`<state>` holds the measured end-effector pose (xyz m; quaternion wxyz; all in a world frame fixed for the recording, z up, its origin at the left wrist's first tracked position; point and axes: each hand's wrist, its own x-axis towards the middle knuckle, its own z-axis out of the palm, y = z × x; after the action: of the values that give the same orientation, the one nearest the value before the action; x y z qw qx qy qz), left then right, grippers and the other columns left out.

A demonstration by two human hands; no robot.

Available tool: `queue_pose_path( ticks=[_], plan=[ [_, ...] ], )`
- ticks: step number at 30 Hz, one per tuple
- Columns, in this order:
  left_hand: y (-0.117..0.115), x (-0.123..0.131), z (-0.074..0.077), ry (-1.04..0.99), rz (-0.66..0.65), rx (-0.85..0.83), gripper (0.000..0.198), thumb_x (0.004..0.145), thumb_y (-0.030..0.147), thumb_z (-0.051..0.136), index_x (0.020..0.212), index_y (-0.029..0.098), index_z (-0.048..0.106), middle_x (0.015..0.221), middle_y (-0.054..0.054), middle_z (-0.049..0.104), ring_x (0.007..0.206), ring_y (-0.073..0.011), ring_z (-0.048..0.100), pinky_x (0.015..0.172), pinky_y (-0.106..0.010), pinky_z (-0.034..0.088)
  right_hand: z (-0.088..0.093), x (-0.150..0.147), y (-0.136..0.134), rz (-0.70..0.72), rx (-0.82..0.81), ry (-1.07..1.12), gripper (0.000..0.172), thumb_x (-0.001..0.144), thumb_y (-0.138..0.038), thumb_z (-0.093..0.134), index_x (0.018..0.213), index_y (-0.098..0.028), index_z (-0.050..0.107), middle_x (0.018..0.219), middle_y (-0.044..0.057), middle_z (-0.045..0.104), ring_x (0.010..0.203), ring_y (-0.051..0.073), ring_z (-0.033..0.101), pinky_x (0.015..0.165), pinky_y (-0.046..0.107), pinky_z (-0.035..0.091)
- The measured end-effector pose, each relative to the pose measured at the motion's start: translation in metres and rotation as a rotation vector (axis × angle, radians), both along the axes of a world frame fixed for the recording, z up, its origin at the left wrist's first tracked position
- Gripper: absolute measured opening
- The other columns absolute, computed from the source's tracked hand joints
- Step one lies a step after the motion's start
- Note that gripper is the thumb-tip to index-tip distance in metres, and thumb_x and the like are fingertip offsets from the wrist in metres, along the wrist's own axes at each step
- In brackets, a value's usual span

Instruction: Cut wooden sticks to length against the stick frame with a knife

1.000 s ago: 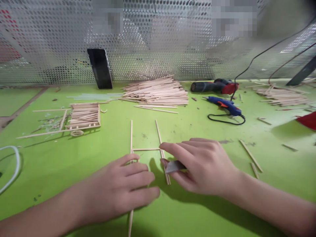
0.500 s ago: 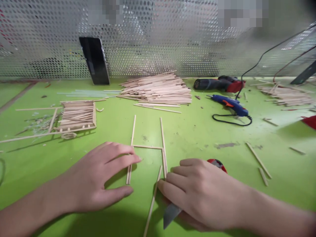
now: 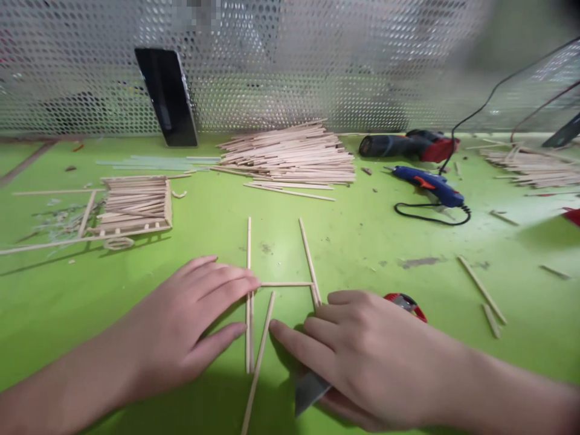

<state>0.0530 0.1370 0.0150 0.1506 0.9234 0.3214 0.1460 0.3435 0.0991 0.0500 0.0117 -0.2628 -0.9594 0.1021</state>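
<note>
My left hand (image 3: 190, 326) lies low over the green table, fingers stretched and apart. Its fingertips touch the upright thin wooden stick (image 3: 249, 254) on the left, near the end of a short cross stick (image 3: 286, 284). Another upright stick (image 3: 308, 251) stands at the right end of that cross stick, with a doubled stick beside it. My right hand (image 3: 362, 356) is closed round scissors; their grey blade (image 3: 310, 389) shows under the palm and the red-and-black handle (image 3: 406, 306) behind the knuckles. Its index fingertip is at a loose slanted stick (image 3: 260, 356).
A big pile of sticks (image 3: 290, 154) lies at the back before a perforated metal screen (image 3: 272, 72). A phone (image 3: 167, 99) leans there. Left is a small stick-built box (image 3: 136, 205); right, a blue glue gun (image 3: 428, 184) with its cord and a black-and-red power tool (image 3: 410, 146).
My right index finger and the slanted loose stick have moved left, towards the left upright. My left fingers have come down onto the joint there. The view has shifted slightly.
</note>
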Motion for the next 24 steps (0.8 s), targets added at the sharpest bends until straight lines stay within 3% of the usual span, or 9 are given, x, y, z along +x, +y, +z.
queue_pose_path(
  ticks=[7,14,24],
  plan=[
    [0.0028,-0.0001,-0.0066,-0.053,-0.053,0.026,0.040,0.113,0.047,0.049,0.147,0.028,0.058,0.140,-0.004,0.073,0.129,-0.0230,0.068,0.126,-0.048,0.042,0.0020,-0.0027,-0.0003,-0.003,-0.038,-0.059,0.039,0.107,-0.042,0.057,0.135,-0.015,0.057,0.080,-0.003,0.068,0.062,0.019,0.059,0.058,0.041,0.033],
    [0.0035,0.0029,-0.0014,-0.076,-0.132,0.062,0.026,0.115,0.031,0.046,0.121,0.030,0.072,0.132,-0.003,0.074,0.117,-0.0227,0.070,0.117,-0.050,0.045,-0.0008,-0.0042,0.0026,0.004,0.006,-0.048,0.042,0.111,-0.044,0.052,0.141,-0.015,0.056,0.082,-0.002,0.068,0.063,0.019,0.059,0.059,0.040,0.031],
    [0.0024,0.0040,-0.0015,-0.072,-0.114,0.088,0.028,0.115,0.032,0.047,0.125,0.029,0.073,0.131,-0.003,0.075,0.117,-0.0216,0.070,0.122,-0.051,0.041,-0.0006,-0.0019,-0.0028,0.051,0.017,0.031,0.040,0.114,-0.043,0.043,0.142,-0.018,0.055,0.084,-0.003,0.067,0.064,0.019,0.058,0.059,0.041,0.031]
  ],
)
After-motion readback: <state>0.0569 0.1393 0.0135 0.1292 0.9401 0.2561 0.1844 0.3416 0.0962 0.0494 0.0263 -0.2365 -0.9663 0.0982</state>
